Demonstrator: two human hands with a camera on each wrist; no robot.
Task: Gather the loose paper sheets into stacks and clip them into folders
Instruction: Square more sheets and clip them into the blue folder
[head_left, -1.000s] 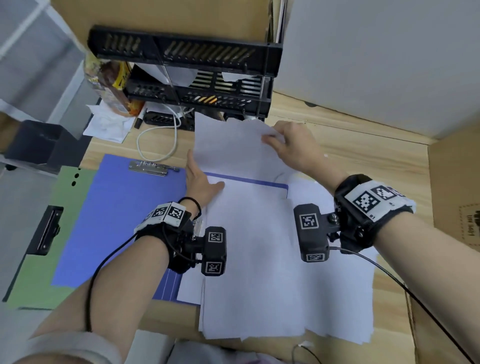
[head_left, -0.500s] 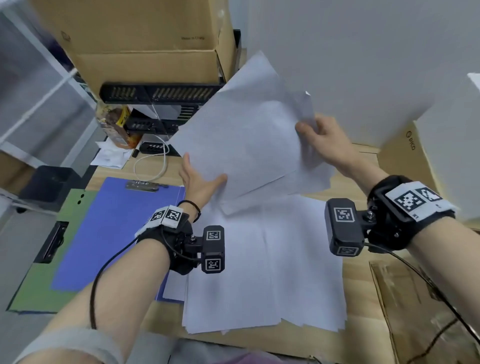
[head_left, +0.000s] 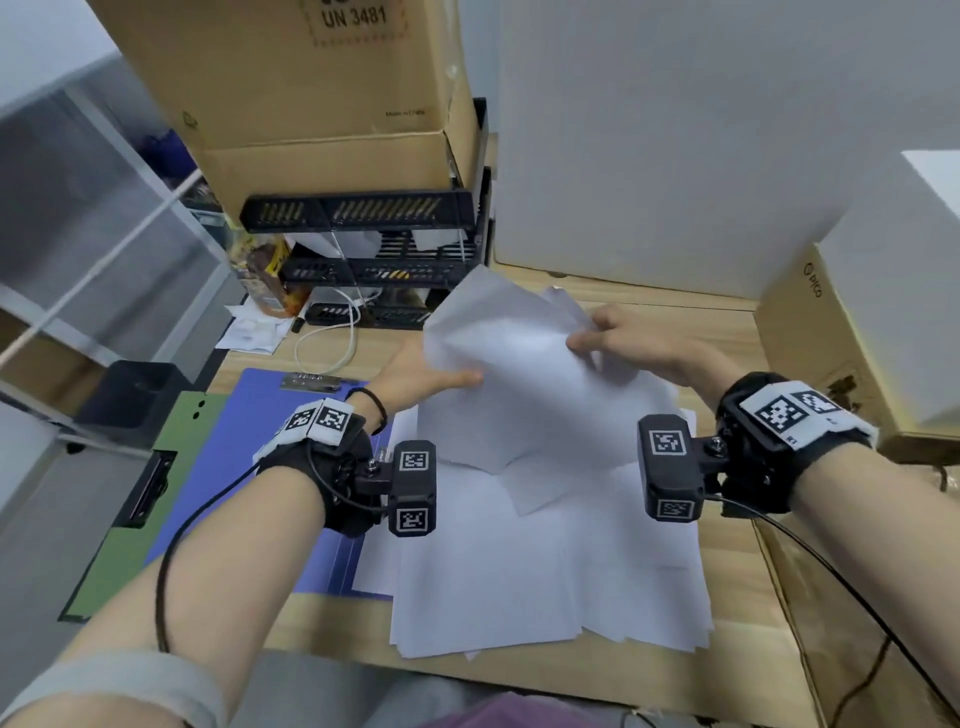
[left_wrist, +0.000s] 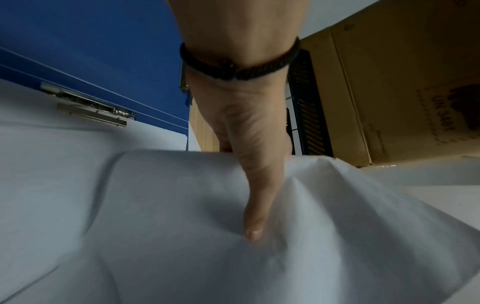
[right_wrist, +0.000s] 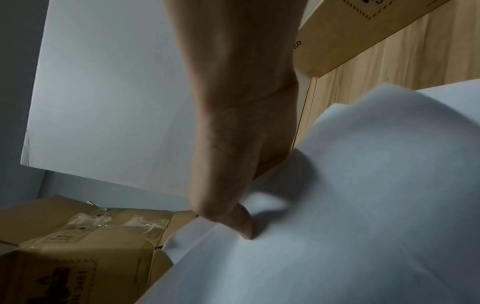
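Observation:
Both hands hold a bundle of white sheets (head_left: 524, 374) tilted above the desk. My left hand (head_left: 431, 382) pinches its left edge, thumb on top (left_wrist: 255, 222), paper buckling around it. My right hand (head_left: 618, 340) pinches the upper right edge, thumb pressing the sheets (right_wrist: 241, 224). Below them a loose spread of white paper (head_left: 545, 571) lies on the wooden desk (head_left: 737, 670). An open blue folder (head_left: 249, 467) with a metal clip (head_left: 310, 383) lies left of the paper, partly under it. A green folder (head_left: 140, 519) with a black clip lies further left.
A black tiered paper tray (head_left: 363, 244) with cardboard boxes (head_left: 311, 104) on top stands at the back. A white cable (head_left: 332, 338) and crumpled paper lie before it. A cardboard box (head_left: 831, 338) stands at the right, and a white panel (head_left: 675, 156) behind.
The right hand lifted sheets off the desk, raised them high, and they have now come down lower and tilted. The left hand went from resting on the paper to pinching the bundle's left edge.

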